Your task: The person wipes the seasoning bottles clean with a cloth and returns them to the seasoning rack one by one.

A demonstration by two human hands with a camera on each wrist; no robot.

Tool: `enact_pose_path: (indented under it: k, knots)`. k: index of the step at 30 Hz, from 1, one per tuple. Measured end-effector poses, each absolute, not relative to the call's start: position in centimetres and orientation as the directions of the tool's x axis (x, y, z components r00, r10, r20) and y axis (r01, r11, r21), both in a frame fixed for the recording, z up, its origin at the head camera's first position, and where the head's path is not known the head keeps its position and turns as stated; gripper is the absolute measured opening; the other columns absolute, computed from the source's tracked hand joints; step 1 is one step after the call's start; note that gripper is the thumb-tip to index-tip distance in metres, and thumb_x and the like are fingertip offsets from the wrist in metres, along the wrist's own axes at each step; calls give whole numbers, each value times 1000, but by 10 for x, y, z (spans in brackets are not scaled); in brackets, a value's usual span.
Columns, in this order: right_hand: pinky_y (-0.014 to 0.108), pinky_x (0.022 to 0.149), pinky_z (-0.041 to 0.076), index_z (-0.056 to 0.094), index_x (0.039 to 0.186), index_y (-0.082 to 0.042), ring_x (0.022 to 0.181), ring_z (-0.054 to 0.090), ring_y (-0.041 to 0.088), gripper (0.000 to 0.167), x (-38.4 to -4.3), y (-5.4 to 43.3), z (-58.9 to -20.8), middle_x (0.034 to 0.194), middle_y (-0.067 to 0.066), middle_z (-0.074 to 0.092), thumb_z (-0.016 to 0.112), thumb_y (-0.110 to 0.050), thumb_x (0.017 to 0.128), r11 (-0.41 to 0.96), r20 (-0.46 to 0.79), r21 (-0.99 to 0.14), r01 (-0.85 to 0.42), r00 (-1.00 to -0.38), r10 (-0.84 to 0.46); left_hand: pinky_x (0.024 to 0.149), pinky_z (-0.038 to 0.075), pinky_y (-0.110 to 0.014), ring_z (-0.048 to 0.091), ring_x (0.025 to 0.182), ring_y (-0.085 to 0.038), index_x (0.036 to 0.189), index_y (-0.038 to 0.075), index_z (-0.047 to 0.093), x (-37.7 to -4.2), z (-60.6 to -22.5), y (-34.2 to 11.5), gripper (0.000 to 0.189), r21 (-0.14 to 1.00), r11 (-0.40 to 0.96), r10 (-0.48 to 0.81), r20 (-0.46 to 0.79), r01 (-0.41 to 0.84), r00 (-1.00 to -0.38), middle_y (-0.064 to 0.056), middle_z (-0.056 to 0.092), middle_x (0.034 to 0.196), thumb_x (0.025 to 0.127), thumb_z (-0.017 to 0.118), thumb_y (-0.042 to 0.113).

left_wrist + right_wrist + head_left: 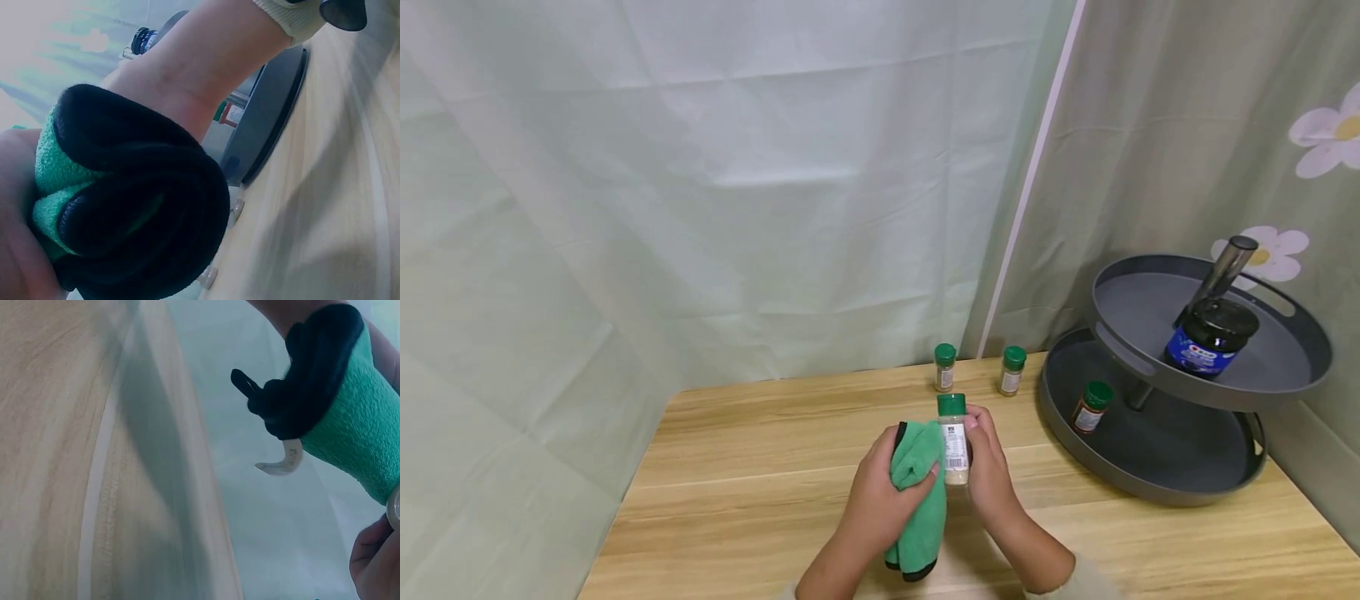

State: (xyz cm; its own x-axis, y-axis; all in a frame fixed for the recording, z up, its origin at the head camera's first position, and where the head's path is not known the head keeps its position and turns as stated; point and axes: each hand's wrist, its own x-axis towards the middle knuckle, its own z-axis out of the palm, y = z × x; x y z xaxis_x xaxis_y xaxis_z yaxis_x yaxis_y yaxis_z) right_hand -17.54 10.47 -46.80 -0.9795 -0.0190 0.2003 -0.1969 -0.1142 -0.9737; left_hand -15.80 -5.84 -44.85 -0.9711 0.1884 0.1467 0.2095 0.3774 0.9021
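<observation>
My left hand [880, 496] grips a folded green cloth [925, 517] with black edging, its thumb across the front. Beside it my right hand [988, 462] holds a clear spice jar [955, 454] upright, with a green cap, a white label and pale contents. The cloth lies against the jar's left side, above the table. In the left wrist view the cloth's black-edged folds [144, 206] fill the middle. The right wrist view shows the cloth [356, 419] hanging down, with only the jar's base rim [394, 509] and part of the right hand [378, 559] at the edge.
Two green-capped jars, one on the left [944, 367] and one on the right [1012, 371], stand at the wooden table's [737, 467] back edge. A two-tier grey tray [1150, 479] at right bears a green-capped jar [1092, 407] below and a dark blue-labelled jar [1206, 337] above. Curtains [775, 208] hang behind.
</observation>
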Motion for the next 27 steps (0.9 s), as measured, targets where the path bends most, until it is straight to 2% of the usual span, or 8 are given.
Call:
enact_pose_path:
  k: [6, 10, 20, 27]
  knots:
    - [24, 79, 49, 36, 133, 1, 92, 52, 13, 41, -178, 110, -465, 106, 6, 46, 17, -28, 111, -123, 201, -971, -207, -978, 62, 86, 54, -29, 60, 99, -11, 129, 23, 55, -156, -450, -55, 47, 866, 414, 282, 169, 279, -944, 8, 62, 113, 89, 77, 35]
    - [22, 81, 46, 35, 134, 1, 95, 49, 12, 40, -179, 111, -463, 109, 4, 45, 18, -27, 111, -144, 204, -966, -212, -976, 71, 85, 54, -28, 60, 97, -10, 128, 23, 56, -156, -452, -54, 47, 854, 427, 297, 178, 297, -938, 9, 62, 111, 88, 77, 34]
    - [23, 87, 47, 42, 133, -1, 101, 52, 12, 34, -177, 109, -461, 114, 5, 49, 28, -20, 109, -108, 216, -970, -217, -976, 26, 87, 53, -32, 59, 100, -12, 131, 22, 54, -156, -453, -53, 51, 880, 416, 224, 148, 231, -963, 7, 61, 113, 88, 77, 38]
    - [25, 89, 52, 43, 132, 0, 106, 56, 12, 33, -176, 105, -464, 119, 8, 51, 33, -20, 109, -149, 212, -969, -195, -971, -109, 91, 53, -34, 60, 104, -14, 130, 22, 54, -159, -451, -58, 50, 909, 368, 110, 167, 196, -980, 4, 62, 116, 88, 78, 38]
